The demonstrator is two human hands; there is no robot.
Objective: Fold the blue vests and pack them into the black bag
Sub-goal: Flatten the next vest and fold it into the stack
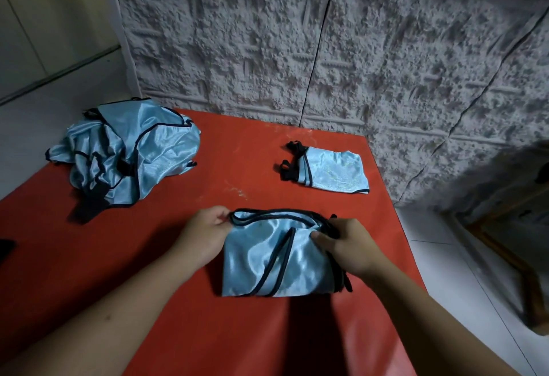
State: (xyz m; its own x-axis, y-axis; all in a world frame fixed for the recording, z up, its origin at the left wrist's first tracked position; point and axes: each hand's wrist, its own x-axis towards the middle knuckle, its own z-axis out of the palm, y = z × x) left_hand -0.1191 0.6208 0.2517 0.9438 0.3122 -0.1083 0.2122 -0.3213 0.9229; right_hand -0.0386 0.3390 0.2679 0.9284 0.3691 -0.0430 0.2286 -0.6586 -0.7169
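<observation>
A shiny light-blue vest (276,259) with black trim lies partly folded on the red table (208,331) in front of me. My left hand (205,236) pinches its upper left corner at the black edge. My right hand (347,245) grips the bunched right side, thumb on top of the cloth. A folded blue vest (332,172) with black straps lies farther back on the right. A crumpled heap of blue vests (124,152) sits at the table's back left. A black bag cannot be made out for certain.
A textured grey wall (326,48) runs behind the table. White floor tiles (445,256) show to the right, with a wooden frame (511,259) lying on them. A dark object (6,250) is cut off at the left edge of the table.
</observation>
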